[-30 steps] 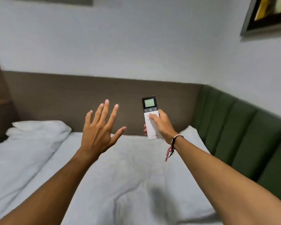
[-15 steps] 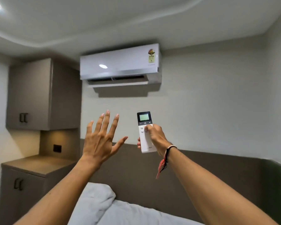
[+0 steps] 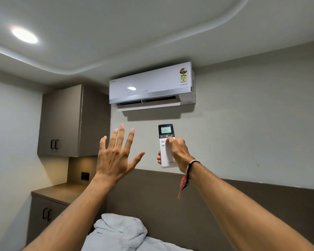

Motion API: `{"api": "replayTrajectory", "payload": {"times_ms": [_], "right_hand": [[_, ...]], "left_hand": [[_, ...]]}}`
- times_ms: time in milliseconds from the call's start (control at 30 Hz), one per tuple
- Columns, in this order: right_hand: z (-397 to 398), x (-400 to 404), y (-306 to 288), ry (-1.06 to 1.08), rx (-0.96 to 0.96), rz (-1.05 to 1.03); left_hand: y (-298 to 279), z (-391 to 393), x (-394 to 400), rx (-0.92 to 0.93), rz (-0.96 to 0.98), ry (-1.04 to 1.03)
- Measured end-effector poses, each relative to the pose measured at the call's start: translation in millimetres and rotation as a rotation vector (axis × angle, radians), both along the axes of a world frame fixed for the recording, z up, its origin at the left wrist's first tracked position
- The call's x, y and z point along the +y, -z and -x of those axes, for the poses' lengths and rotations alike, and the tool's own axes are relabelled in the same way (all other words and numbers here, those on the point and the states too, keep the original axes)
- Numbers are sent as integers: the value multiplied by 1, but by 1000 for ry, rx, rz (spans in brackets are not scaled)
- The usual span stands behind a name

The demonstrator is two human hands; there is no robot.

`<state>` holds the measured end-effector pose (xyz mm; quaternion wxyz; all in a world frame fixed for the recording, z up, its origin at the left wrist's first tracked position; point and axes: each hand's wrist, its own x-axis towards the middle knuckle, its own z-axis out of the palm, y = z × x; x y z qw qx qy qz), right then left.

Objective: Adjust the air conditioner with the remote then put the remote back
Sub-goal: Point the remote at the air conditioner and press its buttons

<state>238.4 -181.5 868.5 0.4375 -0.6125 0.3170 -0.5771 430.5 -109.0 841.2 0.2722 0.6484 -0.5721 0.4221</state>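
Observation:
A white air conditioner point(image 3: 152, 86) hangs high on the wall, its lower flap partly open. My right hand point(image 3: 179, 153) holds a slim white remote point(image 3: 166, 140) upright, pointed at the unit from below. The remote's small screen reads 24. My thumb rests on the buttons just under its dark top section. My left hand point(image 3: 116, 156) is raised to the left of the remote, fingers spread, holding nothing.
A brown wall cupboard point(image 3: 62, 122) hangs at the left above a low cabinet with a wooden top point(image 3: 60, 192). A white pillow point(image 3: 120, 230) lies on the bed below, against a brown headboard panel point(image 3: 152, 196). A round ceiling light point(image 3: 24, 35) glows at upper left.
My view has tilted up from the bed to the wall and ceiling, bringing the air conditioner into sight. Both hands have risen with it, the right still holding the remote.

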Motion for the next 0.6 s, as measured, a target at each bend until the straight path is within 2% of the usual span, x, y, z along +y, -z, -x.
{"api": "replayTrajectory", "payload": {"times_ms": [600], "right_hand": [[10, 4, 8, 19, 16, -3]], "left_hand": [[4, 9, -6, -20, -30, 37]]}}
